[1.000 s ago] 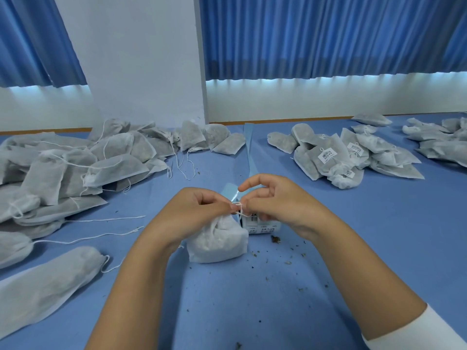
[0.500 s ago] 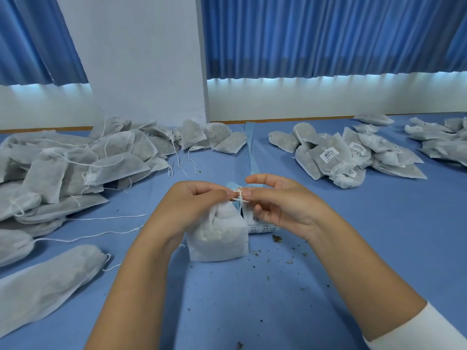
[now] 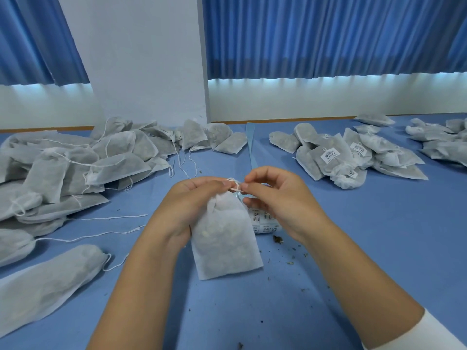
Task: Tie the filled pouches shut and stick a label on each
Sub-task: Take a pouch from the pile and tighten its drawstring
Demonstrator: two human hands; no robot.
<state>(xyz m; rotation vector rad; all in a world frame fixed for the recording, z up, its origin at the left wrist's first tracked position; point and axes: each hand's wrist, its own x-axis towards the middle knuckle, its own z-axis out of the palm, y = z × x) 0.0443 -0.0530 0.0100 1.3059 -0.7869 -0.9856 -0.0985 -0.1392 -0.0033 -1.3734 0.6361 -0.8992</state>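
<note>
Below both hands' fingers (image 3: 228, 184), pouch (image 3: 225, 238) by drawstring (image 3: 235, 184).

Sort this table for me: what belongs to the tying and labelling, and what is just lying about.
Job: white fabric pouch; its white drawstring, pinched by left hand and right hand; white barcode label sheet behind it; unlabelled grey pouch heap, left; labelled pouch heap, right.
Lying about: dark herb crumbs; pale blue paper strip.

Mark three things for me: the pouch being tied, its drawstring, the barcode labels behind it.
pouch (image 3: 225, 238), head view, middle of the fabric body.
drawstring (image 3: 236, 185), head view, white loop between the fingertips.
barcode labels (image 3: 264, 221), head view, printed face showing right of the pouch.
</note>
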